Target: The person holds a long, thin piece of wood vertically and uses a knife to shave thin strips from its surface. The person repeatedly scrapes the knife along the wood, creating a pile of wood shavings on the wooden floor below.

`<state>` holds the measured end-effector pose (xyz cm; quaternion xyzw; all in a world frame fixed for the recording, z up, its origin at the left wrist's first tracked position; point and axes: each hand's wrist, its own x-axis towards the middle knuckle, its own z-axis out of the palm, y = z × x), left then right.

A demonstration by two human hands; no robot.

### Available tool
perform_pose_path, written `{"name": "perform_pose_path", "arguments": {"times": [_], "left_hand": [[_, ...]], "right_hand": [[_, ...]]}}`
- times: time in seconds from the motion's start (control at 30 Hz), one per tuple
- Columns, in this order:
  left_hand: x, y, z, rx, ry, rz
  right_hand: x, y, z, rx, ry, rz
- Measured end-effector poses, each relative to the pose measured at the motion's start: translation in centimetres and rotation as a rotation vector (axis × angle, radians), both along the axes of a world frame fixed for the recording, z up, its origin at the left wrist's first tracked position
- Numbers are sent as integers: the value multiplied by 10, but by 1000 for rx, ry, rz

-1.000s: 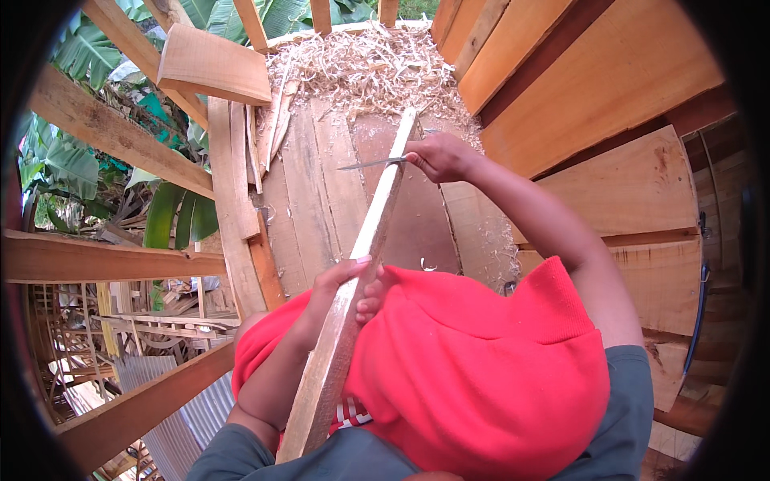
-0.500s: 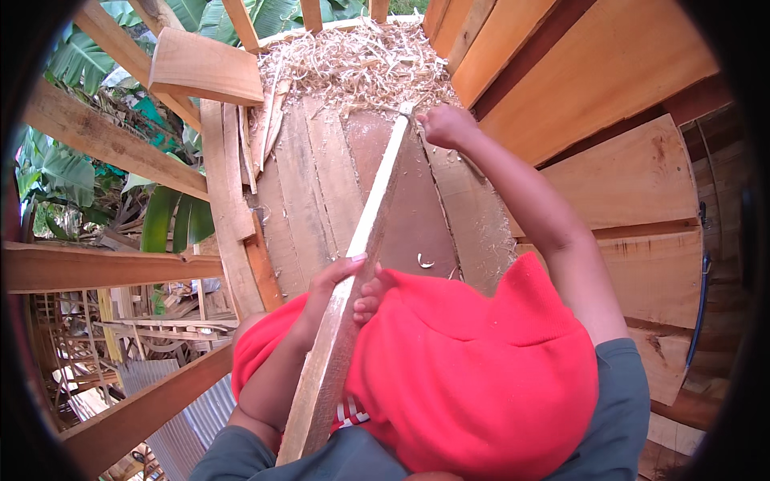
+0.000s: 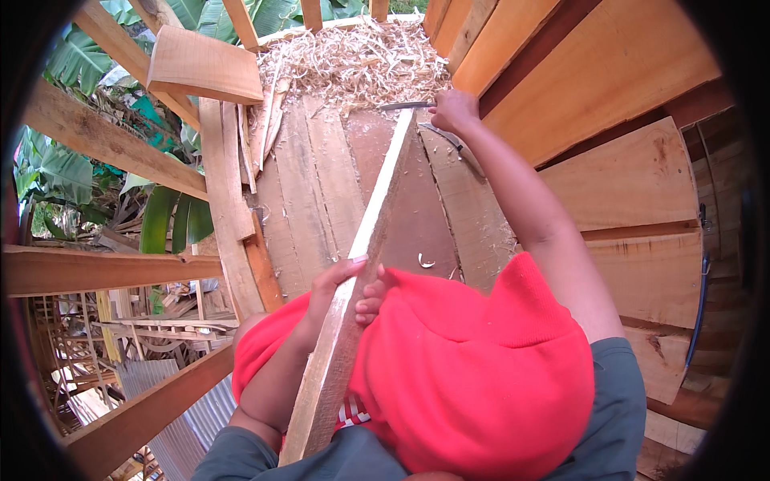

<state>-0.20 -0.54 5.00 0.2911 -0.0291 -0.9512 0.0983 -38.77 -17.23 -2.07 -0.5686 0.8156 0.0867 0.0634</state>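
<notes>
A long squared wooden stick point(image 3: 370, 224), pale along its shaved upper face, runs from beside my body to the far floor. My left hand point(image 3: 345, 293) is closed around it at about mid-length, thumb on the top face. My right hand point(image 3: 455, 110), arm stretched out, is closed on a knife point(image 3: 406, 105); its handle is mostly hidden in the fist. The dark blade points left, at or just past the stick's far end; I cannot tell whether it touches. What looks like a second knife point(image 3: 449, 139) lies on the floor just below my right hand.
Curly wood shavings point(image 3: 361, 64) heap at the far end of the plank floor point(image 3: 301, 184). A thick wood block point(image 3: 204, 66) stands at the far left. Wooden rails point(image 3: 112, 268) edge the left side; broad boards point(image 3: 618, 176) form the right. A red cloth point(image 3: 481, 361) covers my lap.
My right hand has moved slightly farther away, bringing the knife blade from the stick's tip to beyond it. The floor knife shows more now. My left hand stays on the stick.
</notes>
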Motion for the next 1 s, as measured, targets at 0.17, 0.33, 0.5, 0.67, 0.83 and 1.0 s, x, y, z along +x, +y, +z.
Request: {"name": "perform_pose_path", "arguments": {"times": [0.17,0.33,0.5,0.67,0.83,1.0], "left_hand": [[6,-7,-3,18,36,5],[7,-8,-6,34,60,0],[5,-5,-9,9,25,-16],[4,-3,-8,21,23,-17],[5,-4,-10,15,57,-8],[4,-4,-10,22,53,-11]], "right_hand": [[-2,-4,12,-206,-119,-74],[-15,-10,-2,-280,-398,-159],[-7,-22,-31,-220,-417,-178],[9,-30,-26,-29,-356,-162],[24,-25,-7,0,-362,-166],[25,-25,-13,0,-311,-215]]}}
